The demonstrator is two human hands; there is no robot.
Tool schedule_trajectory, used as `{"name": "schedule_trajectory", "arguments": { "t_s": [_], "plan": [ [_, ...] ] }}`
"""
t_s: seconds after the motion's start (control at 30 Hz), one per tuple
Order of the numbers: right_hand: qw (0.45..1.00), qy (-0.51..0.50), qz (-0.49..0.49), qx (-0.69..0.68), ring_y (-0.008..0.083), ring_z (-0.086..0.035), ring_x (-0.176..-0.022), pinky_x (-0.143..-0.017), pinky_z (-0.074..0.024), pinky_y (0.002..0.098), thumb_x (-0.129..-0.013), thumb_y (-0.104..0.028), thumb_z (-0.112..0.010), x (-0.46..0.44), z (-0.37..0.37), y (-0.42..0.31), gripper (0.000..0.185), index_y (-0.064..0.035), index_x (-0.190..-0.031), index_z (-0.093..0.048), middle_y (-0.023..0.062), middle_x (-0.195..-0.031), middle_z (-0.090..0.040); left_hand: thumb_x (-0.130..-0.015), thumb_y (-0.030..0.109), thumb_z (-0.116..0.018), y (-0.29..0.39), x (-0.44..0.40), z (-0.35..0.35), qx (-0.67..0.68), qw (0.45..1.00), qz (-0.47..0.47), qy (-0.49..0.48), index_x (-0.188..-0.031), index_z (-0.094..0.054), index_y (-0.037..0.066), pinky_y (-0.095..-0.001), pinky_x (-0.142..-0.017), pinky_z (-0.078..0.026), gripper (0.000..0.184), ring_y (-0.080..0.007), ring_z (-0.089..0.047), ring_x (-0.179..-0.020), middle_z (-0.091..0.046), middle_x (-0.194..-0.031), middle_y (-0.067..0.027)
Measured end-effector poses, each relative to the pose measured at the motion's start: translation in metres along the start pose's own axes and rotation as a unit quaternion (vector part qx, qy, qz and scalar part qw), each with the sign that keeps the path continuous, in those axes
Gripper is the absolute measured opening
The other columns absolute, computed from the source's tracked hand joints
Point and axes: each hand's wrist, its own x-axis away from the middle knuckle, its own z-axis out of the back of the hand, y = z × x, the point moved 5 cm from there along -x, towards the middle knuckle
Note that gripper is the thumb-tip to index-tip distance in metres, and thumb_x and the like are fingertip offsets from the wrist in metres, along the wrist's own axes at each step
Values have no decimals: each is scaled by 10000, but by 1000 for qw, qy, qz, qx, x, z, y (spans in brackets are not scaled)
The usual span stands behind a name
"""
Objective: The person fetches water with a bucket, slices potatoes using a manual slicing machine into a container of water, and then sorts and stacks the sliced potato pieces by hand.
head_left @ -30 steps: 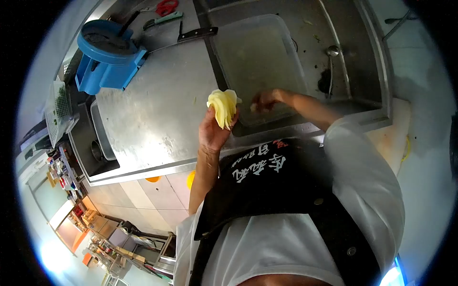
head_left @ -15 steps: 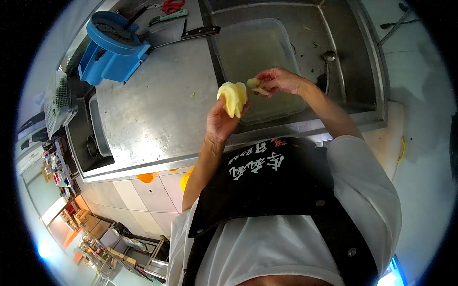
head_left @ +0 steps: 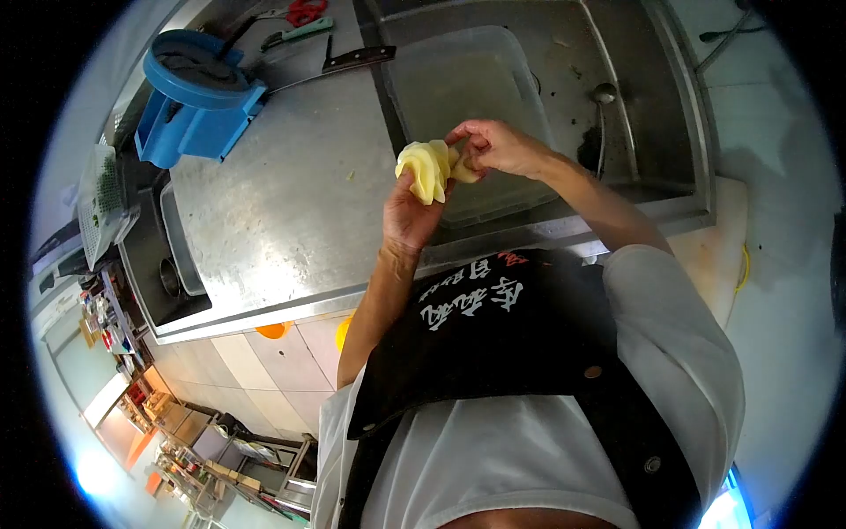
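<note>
My left hand holds a bunch of pale yellow slices, fanned out like petals, above the edge between the steel worktop and the sink. Close against its right side, my right hand pinches a small pale yellow piece. The two seem to touch, though the fingers partly hide where they meet. Below my right hand lies a translucent tub with cloudy liquid, standing in the sink.
A blue plastic device stands at the worktop's back left. Near it lie a cleaver, a green-handled tool and red-handled scissors. A ladle rests in the sink. A white basket is at far left.
My right hand has come up from the tub with the small piece and moved against the slices. My left hand has shifted slightly right and up with the slices.
</note>
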Motion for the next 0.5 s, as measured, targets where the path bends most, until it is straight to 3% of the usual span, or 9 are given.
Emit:
{"name": "schedule_trajectory", "arguments": {
  "t_s": [0.2,0.23,0.27,0.33,0.43,0.5],
  "plan": [
    [959,168,57,222,109,-560,-628,-556,-468,258,-784,22,-557,5,-13,-13,411,-78,-1179,-502,33,-695,-555,-869,273,-560,-4,-1,-5,8,999,41,-7,-1254,-430,75,-492,-1051,-268,451,-286,-395,-1224,-460,-1271,-132],
    [948,193,55,249,157,-593,-604,-553,-468,287,-791,-27,-582,11,-19,-22,392,-121,-1166,-514,64,-708,-590,-871,277,-556,-5,-2,-3,2,999,48,-7,-1255,-429,75,-496,-1055,-260,451,-288,-392,-1227,-458,-1273,-134],
    [920,217,117,306,209,-629,-637,-564,-478,309,-790,-78,-613,10,-22,-18,385,-131,-1160,-523,96,-784,-632,-873,280,-552,-5,-4,-1,-5,999,54,-8,-1255,-429,74,-501,-1060,-252,451,-291,-390,-1231,-456,-1276,-136],
    [889,203,52,407,239,-646,-693,-584,-488,328,-789,-121,-633,15,-23,-19,383,-138,-1158,-533,120,-827,-643,-868,250,-560,-8,-8,6,-12,999,50,6,-1247,-437,70,-500,-1040,-304,438,-293,-420,-1208,-468,-1268,-125],
    [908,195,123,349,194,-639,-703,-589,-492,306,-807,-159,-637,17,-17,-16,369,-136,-1162,-540,90,-834,-647,-847,200,-593,-6,-7,12,-8,998,38,42,-1238,-444,71,-486,-1018,-356,437,-290,-453,-1180,-487,-1256,-104],
    [961,152,82,218,162,-628,-722,-586,-491,296,-823,-178,-630,13,1,-10,355,-132,-1164,-543,65,-850,-648,-851,182,-590,-7,-7,8,21,998,37,44,-1233,-449,66,-471,-1005,-383,423,-292,-466,-1168,-494,-1250,-108]
  ]
}}
